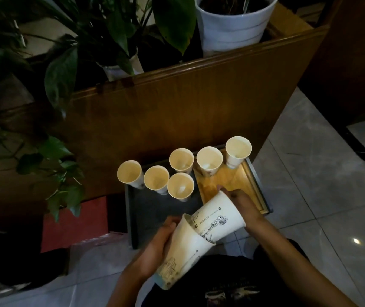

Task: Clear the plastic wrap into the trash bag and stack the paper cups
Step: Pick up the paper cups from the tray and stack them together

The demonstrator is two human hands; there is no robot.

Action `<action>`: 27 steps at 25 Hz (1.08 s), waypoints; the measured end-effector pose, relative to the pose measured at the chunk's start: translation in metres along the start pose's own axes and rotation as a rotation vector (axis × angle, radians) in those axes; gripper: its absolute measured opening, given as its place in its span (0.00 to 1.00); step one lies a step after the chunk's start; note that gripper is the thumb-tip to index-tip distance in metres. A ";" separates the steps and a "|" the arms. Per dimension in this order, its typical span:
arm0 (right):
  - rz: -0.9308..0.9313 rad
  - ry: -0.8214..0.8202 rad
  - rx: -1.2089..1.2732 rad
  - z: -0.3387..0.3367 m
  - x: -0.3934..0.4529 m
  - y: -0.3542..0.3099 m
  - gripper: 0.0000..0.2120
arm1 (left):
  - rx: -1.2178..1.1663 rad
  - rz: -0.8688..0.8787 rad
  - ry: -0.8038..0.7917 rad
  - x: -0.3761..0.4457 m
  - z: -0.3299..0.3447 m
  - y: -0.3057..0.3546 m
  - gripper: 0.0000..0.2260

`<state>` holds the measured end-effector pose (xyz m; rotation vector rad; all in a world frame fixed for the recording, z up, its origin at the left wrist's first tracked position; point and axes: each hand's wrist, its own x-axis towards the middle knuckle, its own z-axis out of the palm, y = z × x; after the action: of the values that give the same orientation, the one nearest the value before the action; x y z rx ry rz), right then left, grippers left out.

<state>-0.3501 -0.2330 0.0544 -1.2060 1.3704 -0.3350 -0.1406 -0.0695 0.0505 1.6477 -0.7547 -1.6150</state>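
While six paper cups (181,161) wait upright on the tray (252,191) on the floor, the left hand (155,247) clasps a tilted cup (183,251), mouth toward the right hand (241,201), whose grip feeds another cup (219,216) in to nest.

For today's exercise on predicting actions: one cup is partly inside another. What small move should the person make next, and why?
Probably push the right hand's cup fully into the left hand's cup. Only its base sits inside the rim, so the pair is not yet nested; six cups still stand on the tray.
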 end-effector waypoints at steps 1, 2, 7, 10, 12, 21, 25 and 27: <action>-0.006 0.003 -0.008 -0.001 -0.001 0.000 0.26 | 0.021 -0.005 -0.002 0.003 -0.003 0.000 0.26; -0.012 0.006 -0.016 -0.002 -0.002 0.000 0.25 | 0.014 -0.033 0.000 0.006 -0.006 0.001 0.28; -0.033 -0.059 -0.009 -0.002 -0.010 -0.009 0.31 | 0.018 -0.145 -0.161 0.005 -0.007 0.020 0.32; -0.046 -0.126 0.054 0.002 -0.017 -0.016 0.28 | -0.019 -0.179 -0.205 -0.014 -0.001 0.031 0.32; -0.095 -0.160 0.014 0.006 -0.022 -0.020 0.26 | -0.103 -0.184 -0.289 -0.026 0.005 0.039 0.25; -0.316 -0.135 -0.354 0.023 -0.029 -0.021 0.32 | -0.285 -0.275 -0.316 -0.035 0.026 0.062 0.36; -0.381 -0.110 -0.549 0.033 -0.036 -0.019 0.30 | -0.336 -0.232 -0.293 -0.036 0.034 0.064 0.29; -0.385 -0.070 -0.676 0.040 -0.039 -0.020 0.29 | -0.325 -0.207 -0.299 -0.035 0.035 0.064 0.30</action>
<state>-0.3167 -0.1922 0.0822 -2.0323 1.2177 -0.0862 -0.1735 -0.0818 0.1234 1.3011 -0.4406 -2.0399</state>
